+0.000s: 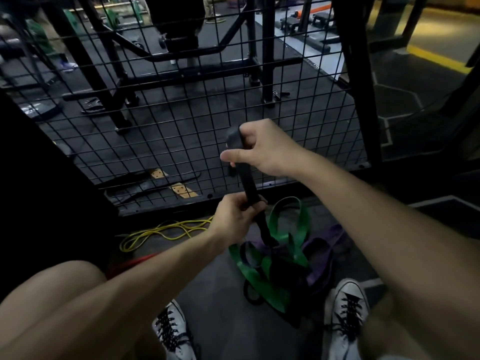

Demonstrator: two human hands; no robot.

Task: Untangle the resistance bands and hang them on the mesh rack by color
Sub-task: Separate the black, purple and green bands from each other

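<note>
The black band (246, 178) ran taut between both hands in front of the mesh rack (181, 120). The right hand (262, 149) gripped its top end, fingers curled round it; the left hand (233, 216) pinched it lower. Its tail dropped into the green band (288, 229) and purple band (322, 250) heaped on the floor; a yellow band (161, 232) lay apart.

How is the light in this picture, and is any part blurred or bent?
Head view: dim overall, brighter at the top right; the left edge is nearly black; the mesh rack bows from wide-angle distortion; the top left background is blurred; hands and black band are fairly sharp.
</note>
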